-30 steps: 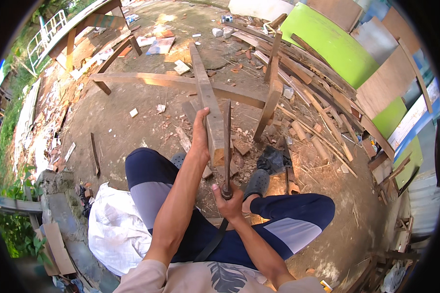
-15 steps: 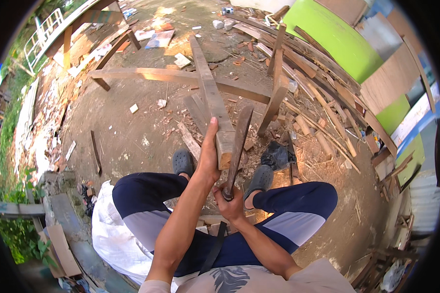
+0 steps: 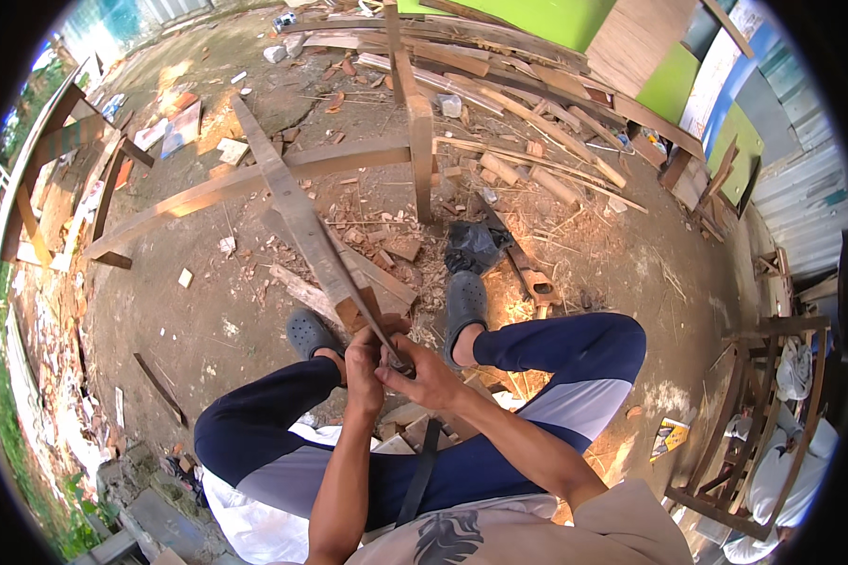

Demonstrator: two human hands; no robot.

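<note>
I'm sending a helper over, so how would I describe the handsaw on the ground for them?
Start at the wooden stand with the long crossbar. Nearer the person, at the toe of the right clog, lies crumpled black plastic; the handsaw is just right of it. Its dark blade and orange-brown handle with a hole set it apart from the wood scraps.

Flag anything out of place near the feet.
Yes: a handsaw lies on the ground beside the right clog, next to a crumpled black plastic bag. It looks odd because a cutting tool is down among wood chips, possibly a trip hazard.
</note>
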